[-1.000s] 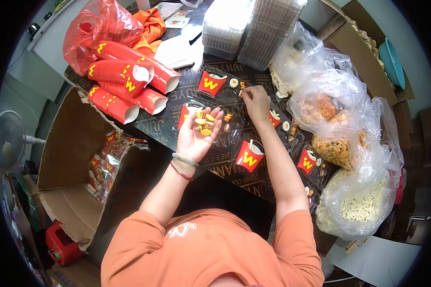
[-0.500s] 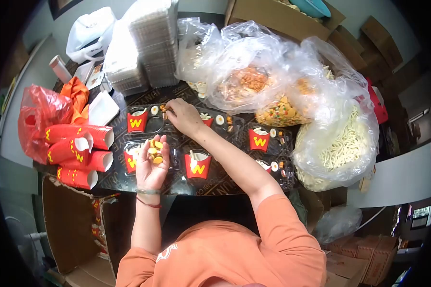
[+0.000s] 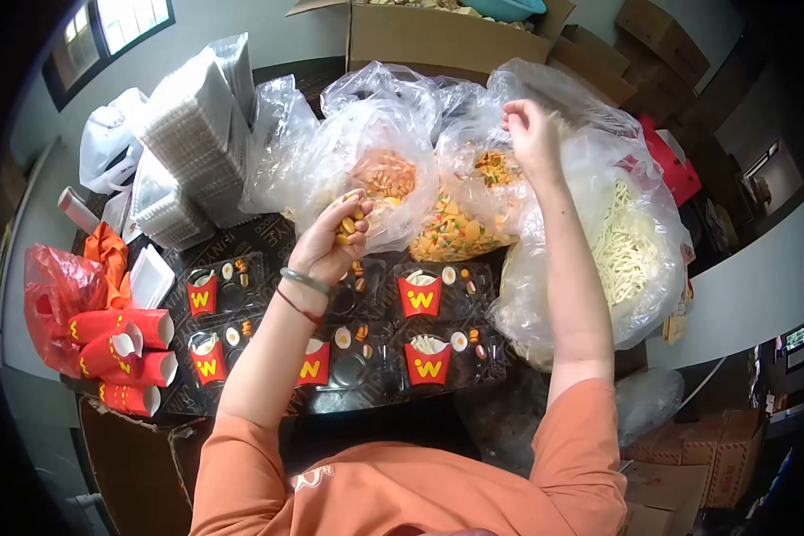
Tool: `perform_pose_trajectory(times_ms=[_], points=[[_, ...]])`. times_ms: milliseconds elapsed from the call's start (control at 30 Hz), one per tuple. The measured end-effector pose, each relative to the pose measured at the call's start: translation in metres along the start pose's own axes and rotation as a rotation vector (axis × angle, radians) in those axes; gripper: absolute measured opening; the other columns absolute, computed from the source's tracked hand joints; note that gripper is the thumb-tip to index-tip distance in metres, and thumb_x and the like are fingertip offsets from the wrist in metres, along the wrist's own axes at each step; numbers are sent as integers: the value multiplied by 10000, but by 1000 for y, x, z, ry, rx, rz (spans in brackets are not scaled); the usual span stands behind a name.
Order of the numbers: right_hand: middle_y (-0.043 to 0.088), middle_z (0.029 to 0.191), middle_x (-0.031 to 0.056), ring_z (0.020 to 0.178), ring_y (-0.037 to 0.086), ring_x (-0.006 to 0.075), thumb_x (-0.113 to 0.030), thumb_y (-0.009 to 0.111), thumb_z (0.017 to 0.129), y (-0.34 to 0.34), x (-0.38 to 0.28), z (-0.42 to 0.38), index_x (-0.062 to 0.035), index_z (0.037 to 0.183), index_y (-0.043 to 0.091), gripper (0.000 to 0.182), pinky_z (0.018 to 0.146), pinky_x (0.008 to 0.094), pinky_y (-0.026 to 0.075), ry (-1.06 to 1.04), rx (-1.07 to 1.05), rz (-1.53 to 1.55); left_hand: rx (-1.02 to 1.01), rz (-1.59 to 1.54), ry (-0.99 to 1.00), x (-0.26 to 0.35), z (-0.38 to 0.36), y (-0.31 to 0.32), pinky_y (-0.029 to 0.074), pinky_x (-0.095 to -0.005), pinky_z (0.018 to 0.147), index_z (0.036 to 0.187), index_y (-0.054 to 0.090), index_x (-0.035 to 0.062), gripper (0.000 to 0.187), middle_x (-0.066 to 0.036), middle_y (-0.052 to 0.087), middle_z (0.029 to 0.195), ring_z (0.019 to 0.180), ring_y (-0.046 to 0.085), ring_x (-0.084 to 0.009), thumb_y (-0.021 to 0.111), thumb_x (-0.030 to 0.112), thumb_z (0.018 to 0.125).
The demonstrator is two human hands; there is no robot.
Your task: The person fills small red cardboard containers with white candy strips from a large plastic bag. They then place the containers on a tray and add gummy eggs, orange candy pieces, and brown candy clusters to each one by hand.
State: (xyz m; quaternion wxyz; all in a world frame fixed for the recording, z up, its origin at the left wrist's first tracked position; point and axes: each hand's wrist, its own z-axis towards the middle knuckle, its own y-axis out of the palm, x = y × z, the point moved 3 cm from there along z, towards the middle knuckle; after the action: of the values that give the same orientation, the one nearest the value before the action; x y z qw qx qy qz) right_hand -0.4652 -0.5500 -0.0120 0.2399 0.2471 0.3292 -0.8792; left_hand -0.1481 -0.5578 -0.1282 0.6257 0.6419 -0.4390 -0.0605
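Observation:
My left hand point(image 3: 332, 239) is raised over the near side of the table, its fingers curled around several small yellow toy food pieces point(image 3: 347, 230). My right hand point(image 3: 534, 143) is above the clear plastic bags at the back, fingers bent together; whatever it may hold is hidden. Below my left hand are clear plastic trays point(image 3: 341, 400) with round hollows. Several hold a red toy fries box point(image 3: 420, 295) with a yellow mark, a small toy egg point(image 3: 343, 338) and small orange-brown pieces. My left forearm covers part of the near trays.
A bag of yellow-orange pieces point(image 3: 456, 230) and a bag of pale toy fries point(image 3: 623, 259) stand at the back and right. Stacked clear trays point(image 3: 192, 134) rise at the back left. Red boxes point(image 3: 125, 348) lie at the left edge. A cardboard carton point(image 3: 438, 43) stands behind.
My right hand has left a tray and moved right and back, over the bags. My left hand has risen and turned, closing around the yellow pieces. The view has shifted.

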Motion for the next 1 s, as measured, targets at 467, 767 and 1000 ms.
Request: perform_pose_trajectory(times_ms=[467,767,1000], points=[[682,1127,181,1090,640,303,-60,499,860,157,134,127,-21,1071,702,295,934,379,497,112,-581,-503,257,277,117,-8,108,2,352,-339,1038,1271,552,42,408,-67,552,1295,1223,480,-189,519,334,988],[634,1269,141,1165,609,290,-344,702,782,205,231,81,-106,1268,628,546,972,400,469,253,-1044,-563,18,325,94,-4,105,-17,225,-372,1158,1434,411,21,523,-121,428,1472,1403,339,-225,505,290,995],[690,1135,168,976,663,296,-289,750,720,182,156,79,-28,1092,707,456,855,384,504,428,-1158,-565,63,382,72,-4,102,-20,221,-374,1163,1438,402,20,531,-123,424,1474,1404,335,-229,512,292,995]])
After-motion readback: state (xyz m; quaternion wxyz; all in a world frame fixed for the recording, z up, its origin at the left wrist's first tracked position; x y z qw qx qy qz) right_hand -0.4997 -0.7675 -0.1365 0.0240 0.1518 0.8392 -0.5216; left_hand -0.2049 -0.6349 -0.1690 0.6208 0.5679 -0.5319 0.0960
